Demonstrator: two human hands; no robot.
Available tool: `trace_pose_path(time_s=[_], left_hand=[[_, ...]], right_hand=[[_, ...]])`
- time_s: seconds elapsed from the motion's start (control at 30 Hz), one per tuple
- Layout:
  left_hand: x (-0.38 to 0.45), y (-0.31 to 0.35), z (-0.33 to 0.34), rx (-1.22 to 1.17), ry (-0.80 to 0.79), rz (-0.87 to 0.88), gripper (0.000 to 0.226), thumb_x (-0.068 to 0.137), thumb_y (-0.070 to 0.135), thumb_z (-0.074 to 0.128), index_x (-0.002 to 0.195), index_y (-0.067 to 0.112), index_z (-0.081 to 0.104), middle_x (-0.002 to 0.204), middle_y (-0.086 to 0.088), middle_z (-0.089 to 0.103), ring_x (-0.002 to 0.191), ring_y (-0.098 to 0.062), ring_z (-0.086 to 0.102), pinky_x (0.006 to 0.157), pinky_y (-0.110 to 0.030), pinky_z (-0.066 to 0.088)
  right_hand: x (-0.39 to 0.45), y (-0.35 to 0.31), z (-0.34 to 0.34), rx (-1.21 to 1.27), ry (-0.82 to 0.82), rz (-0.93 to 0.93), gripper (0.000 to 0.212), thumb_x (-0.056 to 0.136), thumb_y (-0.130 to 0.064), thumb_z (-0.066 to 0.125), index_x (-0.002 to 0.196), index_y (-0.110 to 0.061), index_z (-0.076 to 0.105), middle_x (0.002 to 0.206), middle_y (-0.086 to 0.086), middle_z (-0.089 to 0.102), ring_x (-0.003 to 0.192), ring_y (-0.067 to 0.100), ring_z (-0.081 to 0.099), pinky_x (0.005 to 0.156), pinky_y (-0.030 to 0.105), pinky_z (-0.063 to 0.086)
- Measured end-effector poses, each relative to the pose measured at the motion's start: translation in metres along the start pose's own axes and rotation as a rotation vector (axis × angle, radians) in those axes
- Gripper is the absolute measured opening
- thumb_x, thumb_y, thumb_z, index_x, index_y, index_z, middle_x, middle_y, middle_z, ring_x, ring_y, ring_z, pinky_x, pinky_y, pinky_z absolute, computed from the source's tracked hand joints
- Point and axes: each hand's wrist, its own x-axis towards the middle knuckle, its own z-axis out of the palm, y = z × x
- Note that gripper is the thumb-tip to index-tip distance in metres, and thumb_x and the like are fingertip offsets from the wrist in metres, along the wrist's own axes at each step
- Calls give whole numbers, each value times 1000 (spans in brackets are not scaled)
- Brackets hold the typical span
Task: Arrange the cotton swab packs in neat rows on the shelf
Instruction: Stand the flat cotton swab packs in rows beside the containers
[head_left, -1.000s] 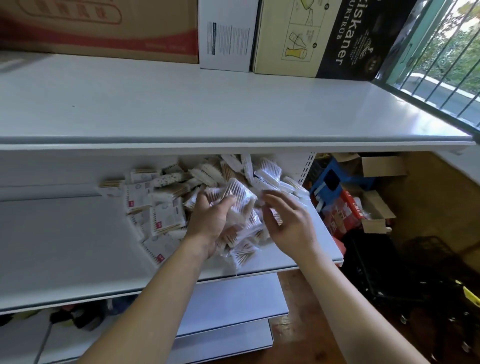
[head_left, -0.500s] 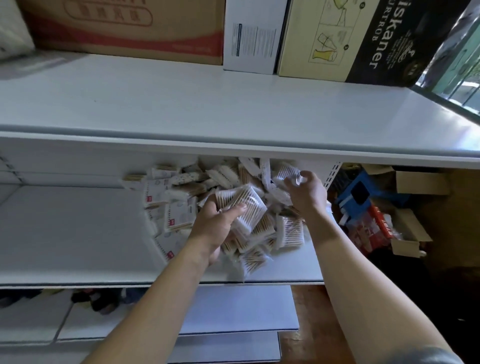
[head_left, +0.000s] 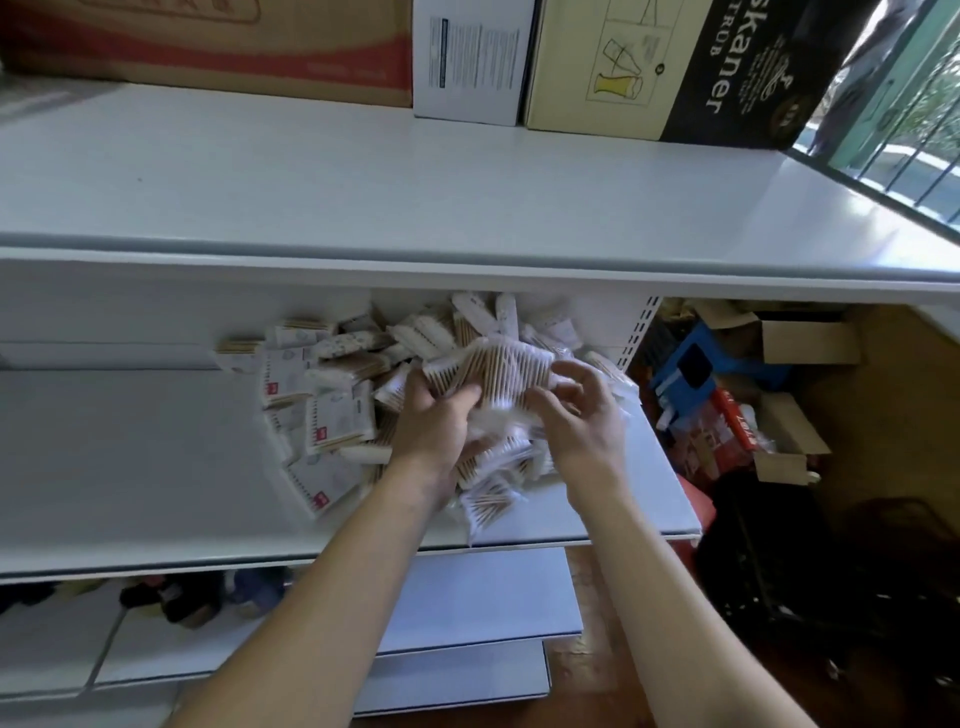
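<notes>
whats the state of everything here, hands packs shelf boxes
left hand: grips a clear pack of swabs
held pack: lifted above the pile, tilted
right hand: fingers spread and loosely curled beside the held pack, contact unclear
pile of swab packs: jumbled, no rows yet
middle shelf: left part bare
cardboard boxes: upright on the top shelf, closed

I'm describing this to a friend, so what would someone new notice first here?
A jumbled heap of clear-wrapped cotton swab packs on the white middle shelf, toward its right end. Both hands work at it: the left hand holds a clear pack of wooden-stick swabs, the right hand beside it. Cardboard boxes stand above.
</notes>
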Motion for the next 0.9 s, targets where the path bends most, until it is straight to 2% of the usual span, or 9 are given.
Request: trace_pose_path(time_s=[0.07, 0.17, 0.3, 0.4, 0.47, 0.53, 0.63, 0.73, 0.9], left_hand=[[-4, 1, -2, -58, -7, -16, 30, 96, 21, 65, 123, 19, 53, 109, -12, 72, 83, -27, 74, 63, -42, 60], [-12, -1, -12, -42, -43, 18, 60, 83, 38, 81, 132, 23, 49, 115, -9, 71, 96, -29, 73, 62, -40, 59], [-20, -4, -36, 42, 55, 176, 52, 82, 19, 82, 124, 21, 51, 111, -6, 71, 97, -31, 73, 69, -43, 58], [-23, 2, -67, 21, 151, 196, 52, 83, 16, 81, 125, 25, 50, 106, 0, 70, 80, -26, 72, 66, -43, 60], [-24, 7, -92, -19, 240, 198, 53, 83, 20, 82, 124, 29, 50, 105, -1, 70, 65, -23, 70, 61, -39, 59], [-25, 12, -117, -23, 330, 230, 59, 77, 25, 86, 125, 29, 50, 108, -4, 70, 71, -28, 72, 61, -41, 59], [-26, 20, -153, -79, 379, 217, 61, 83, 14, 82, 132, 21, 46, 109, -2, 66, 78, -13, 69, 50, -30, 56], [-29, 29, -188, -89, 366, 168, 60, 85, 17, 80, 132, 25, 44, 118, 0, 62, 102, -22, 66, 55, -31, 56], [-26, 40, -231, -65, 319, 120, 60, 85, 19, 80, 131, 25, 43, 115, 4, 60, 100, -19, 63, 64, -34, 57]], right_hand=[[-12, 5, 6, 9, 36, 1, 28, 82, -19, 74, 103, -34, 64, 95, 12, 71, 84, 28, 69, 80, 47, 55], [-24, 7, 13, 1, 16, -22, 28, 79, -27, 74, 102, -38, 64, 95, 1, 70, 88, 18, 69, 83, 42, 56], [-39, 5, 37, -11, -78, -87, 22, 83, -23, 75, 101, -34, 67, 92, -11, 70, 86, 10, 69, 71, 25, 52], [-45, 4, 59, -65, -142, -186, 12, 90, -19, 71, 97, -28, 72, 88, -13, 72, 83, 5, 68, 71, 18, 48], [-45, 9, 77, -244, -124, -372, 11, 92, -18, 67, 97, -25, 73, 93, -10, 71, 87, 9, 66, 74, 23, 49], [-47, 17, 101, -498, -108, -597, 14, 89, -18, 66, 101, -19, 73, 101, -4, 69, 95, 20, 62, 77, 31, 49], [-47, 30, 136, -798, -216, -800, 27, 78, -20, 63, 103, -14, 73, 113, 5, 66, 113, 36, 54, 87, 40, 51], [-48, 33, 159, -1077, -311, -748, 33, 74, -27, 68, 105, -16, 71, 127, 5, 60, 133, 38, 42, 99, 49, 46], [-44, 50, 173, -1294, -202, -665, 31, 90, -35, 55, 114, -21, 69, 138, 4, 56, 141, 36, 34, 117, 50, 24]])
